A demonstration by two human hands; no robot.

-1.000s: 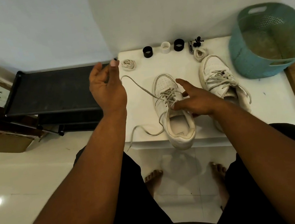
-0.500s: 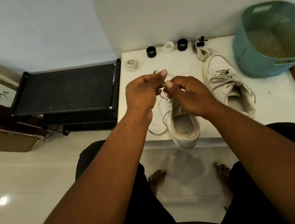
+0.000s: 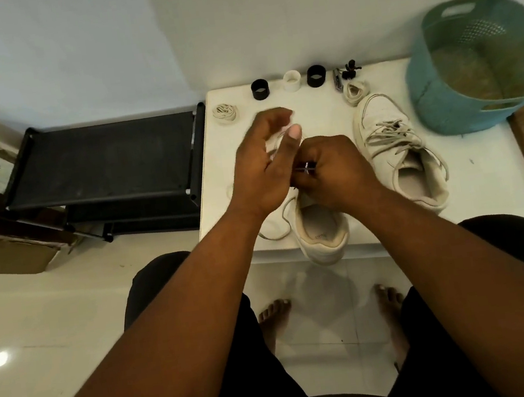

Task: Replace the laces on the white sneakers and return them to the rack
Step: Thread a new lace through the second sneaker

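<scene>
Your hands meet over the near sneaker [image 3: 320,230] at frame centre; its heel hangs over the counter [image 3: 326,114] front edge. Right hand [image 3: 333,169]: grip curled tight, fingers pinching at the lace [image 3: 283,210] near the eyelets, with a small dark-and-white tip showing between the two hands. Left hand [image 3: 263,165] is motion-blurred: fingers loosely curved, thumb up, pale lace strands running across the palm side; can't tell whether that grip is actually clamped on the lace. A loop of the same lace trails left of the shoe on the counter. Second sneaker [image 3: 403,151] sits right of centre, laced loosely, untouched. Coiled lace [image 3: 226,113] at the counter's upper left, another bundle [image 3: 355,92] just above the second sneaker's toe. Three small rings [image 3: 291,81], black-white-black, along the back edge. Teal basket [image 3: 482,65] at upper right. Black rack [image 3: 101,162] at left of the frame, beside the counter.
</scene>
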